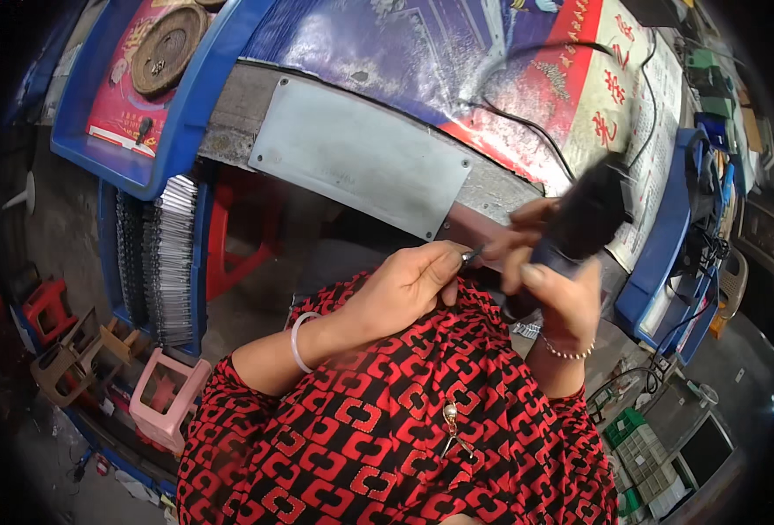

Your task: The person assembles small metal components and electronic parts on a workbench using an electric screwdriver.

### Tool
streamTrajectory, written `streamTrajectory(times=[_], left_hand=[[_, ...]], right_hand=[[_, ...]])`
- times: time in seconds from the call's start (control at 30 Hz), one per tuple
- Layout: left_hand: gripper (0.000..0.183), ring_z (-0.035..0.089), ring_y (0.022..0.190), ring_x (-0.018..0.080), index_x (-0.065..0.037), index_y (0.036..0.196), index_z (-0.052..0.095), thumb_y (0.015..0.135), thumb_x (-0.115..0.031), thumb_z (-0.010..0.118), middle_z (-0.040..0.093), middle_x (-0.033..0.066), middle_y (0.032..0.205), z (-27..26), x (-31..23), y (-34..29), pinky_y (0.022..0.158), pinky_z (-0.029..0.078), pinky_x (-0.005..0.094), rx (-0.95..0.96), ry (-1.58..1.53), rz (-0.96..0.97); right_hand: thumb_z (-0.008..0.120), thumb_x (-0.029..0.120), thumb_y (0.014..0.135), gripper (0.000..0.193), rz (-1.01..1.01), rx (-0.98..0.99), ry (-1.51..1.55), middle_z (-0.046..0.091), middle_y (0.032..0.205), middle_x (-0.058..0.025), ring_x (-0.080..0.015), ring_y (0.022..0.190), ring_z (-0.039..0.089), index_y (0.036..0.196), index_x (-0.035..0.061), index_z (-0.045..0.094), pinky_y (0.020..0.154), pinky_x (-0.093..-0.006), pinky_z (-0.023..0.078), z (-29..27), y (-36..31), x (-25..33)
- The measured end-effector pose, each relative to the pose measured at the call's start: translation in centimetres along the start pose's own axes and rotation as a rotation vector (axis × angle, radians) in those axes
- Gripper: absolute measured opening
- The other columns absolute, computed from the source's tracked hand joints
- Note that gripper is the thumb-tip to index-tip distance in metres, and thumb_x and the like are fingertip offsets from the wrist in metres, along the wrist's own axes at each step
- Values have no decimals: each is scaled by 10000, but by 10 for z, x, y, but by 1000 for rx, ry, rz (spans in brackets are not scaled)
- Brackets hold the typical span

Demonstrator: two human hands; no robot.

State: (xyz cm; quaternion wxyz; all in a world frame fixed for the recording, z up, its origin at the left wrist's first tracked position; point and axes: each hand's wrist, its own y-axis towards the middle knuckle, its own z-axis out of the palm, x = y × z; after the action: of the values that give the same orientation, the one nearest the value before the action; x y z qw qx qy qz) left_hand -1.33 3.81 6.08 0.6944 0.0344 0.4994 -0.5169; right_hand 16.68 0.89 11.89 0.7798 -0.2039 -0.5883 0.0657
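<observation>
1. Two bare hands work close together in front of the person's lap in the head view, just short of the table edge.
2. The left hand (pixel 418 284) has its thumb and finger pinched on a small metal piece (pixel 468 256), which sticks out toward the right hand.
3. The right hand (pixel 571 297) is wrapped around a black tool (pixel 586 214), thumb on the near side; the tool is blurred, so its exact kind is hard to tell.
4. The small metal piece lies between the two hands, above the lap; whether the right fingertips touch it cannot be told.
5. A black cable (pixel 540 131) loops over the table (pixel 352 52), which has a colourful printed cover, and runs toward the tool.
6. A pale metal plate (pixel 361 157) is fixed along the near edge of the table, beyond the left hand.
7. To the left, a blue tray (pixel 186 109) holds a round basket (pixel 142 74) with small pieces in it; below is a blue bin (pixel 201 289) packed with thin metal strips (pixel 173 262).
8. Farther down on that side stands a pink stool (pixel 168 398).
9. A white bangle (pixel 298 343) circles the left wrist, a beaded bracelet (pixel 569 353) the right.
</observation>
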Motion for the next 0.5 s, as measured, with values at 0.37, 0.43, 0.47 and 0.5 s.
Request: streamTrajectory(times=[0.37, 0.43, 0.47, 0.5], left_hand=[[174, 510, 546, 57, 9, 918, 535, 916, -162, 503, 595, 39, 709, 11, -21, 6, 509, 421, 194, -12, 262, 26], [174, 501, 542, 55, 5, 916, 533, 919, -165, 499, 588, 34, 704, 12, -17, 4, 508, 416, 192, 0, 211, 19], [174, 491, 537, 53, 2, 914, 531, 922, -169, 496, 582, 29, 699, 12, -14, 4, 506, 410, 189, 10, 150, 12], [174, 491, 537, 53, 2, 914, 531, 922, -169, 496, 582, 29, 699, 12, -11, 5, 506, 410, 189, 9, 153, 10]], right_hand=[[698, 249, 601, 572, 116, 149, 194, 511, 566, -106, -160, 441, 481, 991, -78, 437, 417, -250, 410, -16, 6, -27], [697, 256, 605, 568, 113, 163, 196, 514, 567, -103, -160, 439, 481, 986, -78, 441, 421, -247, 411, -18, 4, -28], [697, 256, 605, 568, 109, 160, 201, 514, 567, -103, -160, 439, 481, 986, -78, 441, 421, -247, 411, -19, 4, -30], [694, 259, 607, 566, 110, 160, 210, 514, 565, -103, -159, 439, 481, 986, -78, 443, 421, -246, 412, -20, 4, -32]])
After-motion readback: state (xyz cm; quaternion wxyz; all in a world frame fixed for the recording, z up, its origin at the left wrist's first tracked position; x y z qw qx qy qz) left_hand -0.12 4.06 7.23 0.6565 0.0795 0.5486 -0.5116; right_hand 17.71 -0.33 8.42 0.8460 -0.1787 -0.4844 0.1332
